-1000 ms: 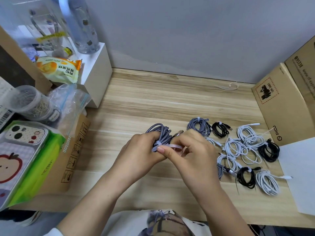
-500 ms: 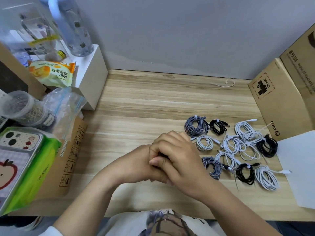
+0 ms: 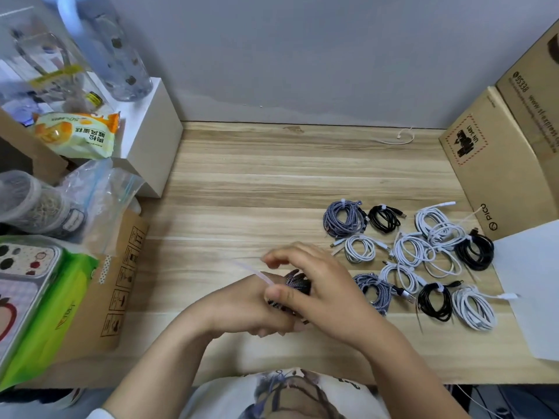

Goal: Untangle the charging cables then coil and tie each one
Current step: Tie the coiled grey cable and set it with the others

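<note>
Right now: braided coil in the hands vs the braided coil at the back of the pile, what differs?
The held coil is gripped between left hand and right hand, mostly hidden; the back coil lies flat on the desk, fully visible. The held coil's tie sticks out long; the back coil's is snug. Both are grey-blue braided.

A grey-and-white braided cable (image 3: 298, 282) sits between the hands; right of the right hand (image 3: 320, 291) lie white, black and braided grey coils (image 3: 408, 255).

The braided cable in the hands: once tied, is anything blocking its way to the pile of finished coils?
Nothing visible. The braided cable is held just left of the finished coils, with only bare wooden desk between.
</note>
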A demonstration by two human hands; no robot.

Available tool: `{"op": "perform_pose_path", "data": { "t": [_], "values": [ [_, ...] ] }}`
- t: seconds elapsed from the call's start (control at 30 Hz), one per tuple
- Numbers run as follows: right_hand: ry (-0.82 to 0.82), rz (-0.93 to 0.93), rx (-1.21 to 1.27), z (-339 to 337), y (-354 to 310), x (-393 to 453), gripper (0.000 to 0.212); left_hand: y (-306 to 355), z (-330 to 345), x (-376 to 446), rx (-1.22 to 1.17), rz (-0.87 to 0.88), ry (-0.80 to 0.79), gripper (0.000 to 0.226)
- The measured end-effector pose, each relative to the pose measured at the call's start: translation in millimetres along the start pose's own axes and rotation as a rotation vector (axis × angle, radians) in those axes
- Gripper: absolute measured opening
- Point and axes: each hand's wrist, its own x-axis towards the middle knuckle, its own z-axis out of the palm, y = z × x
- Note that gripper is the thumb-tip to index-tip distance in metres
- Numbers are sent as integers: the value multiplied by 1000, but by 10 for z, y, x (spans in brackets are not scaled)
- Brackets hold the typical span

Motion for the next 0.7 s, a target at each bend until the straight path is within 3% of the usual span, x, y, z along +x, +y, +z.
{"op": "perform_pose_path", "data": {
  "t": [0.03,0.1,0.2,0.33,0.43,0.5,0.57,0.7],
  "values": [
    [-73,54,15,-23,89,-66,47,-45,-4,2,-5,2,-8,29],
    [-140,136,96,-42,228,-191,51,-57,-4,7,-81,16,-10,16],
    [-93,227,194,-35,378,-322,48,-59,57,80,-207,82,24,23],
    [13,351,227,-10,504,-447,30,-146,168,220,-230,105,368,41],
    [-7,429,329,-30,622,-490,21,-228,214,327,-40,149,460,54],
    [-44,421,354,-61,693,-475,16,-289,241,402,60,162,467,46],
    [-63,437,315,-81,813,-435,16,-363,284,527,-6,147,483,39],
    [-63,477,-7,0,1136,-273,30,-513,393,868,-124,36,466,13]
  ]
}}
